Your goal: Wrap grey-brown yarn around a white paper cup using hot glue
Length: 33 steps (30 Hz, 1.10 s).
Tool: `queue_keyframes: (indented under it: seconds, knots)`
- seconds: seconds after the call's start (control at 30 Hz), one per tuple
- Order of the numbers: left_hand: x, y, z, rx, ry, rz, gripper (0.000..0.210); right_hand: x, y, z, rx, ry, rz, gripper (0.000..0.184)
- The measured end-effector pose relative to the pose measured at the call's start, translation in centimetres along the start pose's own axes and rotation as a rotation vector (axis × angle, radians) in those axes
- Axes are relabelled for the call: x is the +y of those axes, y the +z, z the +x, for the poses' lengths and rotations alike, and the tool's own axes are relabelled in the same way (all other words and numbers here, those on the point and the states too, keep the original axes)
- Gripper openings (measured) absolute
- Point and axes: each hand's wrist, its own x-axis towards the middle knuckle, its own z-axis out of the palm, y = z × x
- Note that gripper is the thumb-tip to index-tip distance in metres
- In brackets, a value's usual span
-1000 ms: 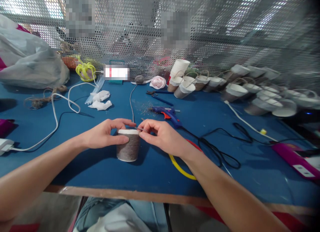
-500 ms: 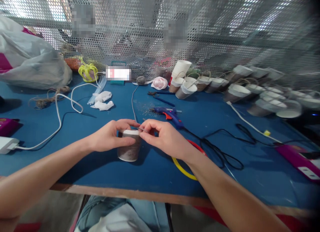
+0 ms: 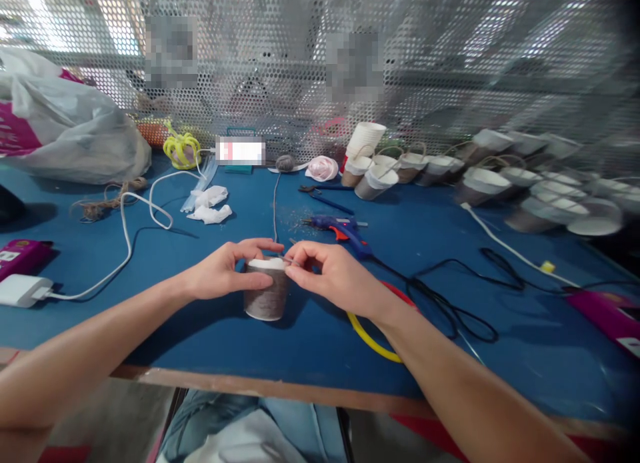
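A paper cup (image 3: 266, 300) wrapped in grey-brown yarn stands upright on the blue table, its white rim uncovered. My left hand (image 3: 220, 270) is closed around the cup's upper left, thumb on the near side and fingers over the far rim. At the right of the rim, my right hand (image 3: 320, 270) pinches grey yarn (image 3: 275, 213) between thumb and fingers. That yarn runs back across the table to a small grey ball (image 3: 285, 162). Past my right hand lies a blue glue gun (image 3: 343, 231) with a red trigger.
Yarn-wrapped cups with handles (image 3: 483, 186) crowd the back right. Pliers (image 3: 325, 196) lie behind the glue gun. A black cord (image 3: 440, 303) and a yellow-red ring (image 3: 373, 340) are at right. A white cable (image 3: 127, 243), power strip (image 3: 25, 256) and plastic bag (image 3: 75, 130) occupy the left.
The view has shifted slightly, so the table's things appear a little farther right. Both hands keep their hold on the cup and yarn, with little visible movement.
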Motion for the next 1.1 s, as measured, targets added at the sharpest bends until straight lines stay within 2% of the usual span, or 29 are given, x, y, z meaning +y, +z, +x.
queue_keyframes:
  seconds: [0.3,0.6,0.9,1.0,1.1]
  knots:
    - [1.3,0.0,-0.2,0.020,0.030,0.148,0.012,-0.6,0.4,0.0,0.018,-0.038,-0.036,0.014]
    - [2.7,0.5,0.3,0.038,-0.051,0.234,0.004,-0.8,0.5,0.0,0.043,-0.068,-0.094,0.015]
    - [2.7,0.3,1.4,0.027,0.005,0.244,0.006,-0.8,0.1,-0.1,0.113,-0.152,-0.189,0.015]
    - [2.7,0.4,1.5,0.022,0.020,0.230,0.007,-0.6,0.0,-0.1,0.129,-0.146,-0.143,0.013]
    - [2.5,0.6,1.3,0.036,0.024,0.194,0.007,-0.3,-0.4,0.2,0.170,-0.088,0.050,0.010]
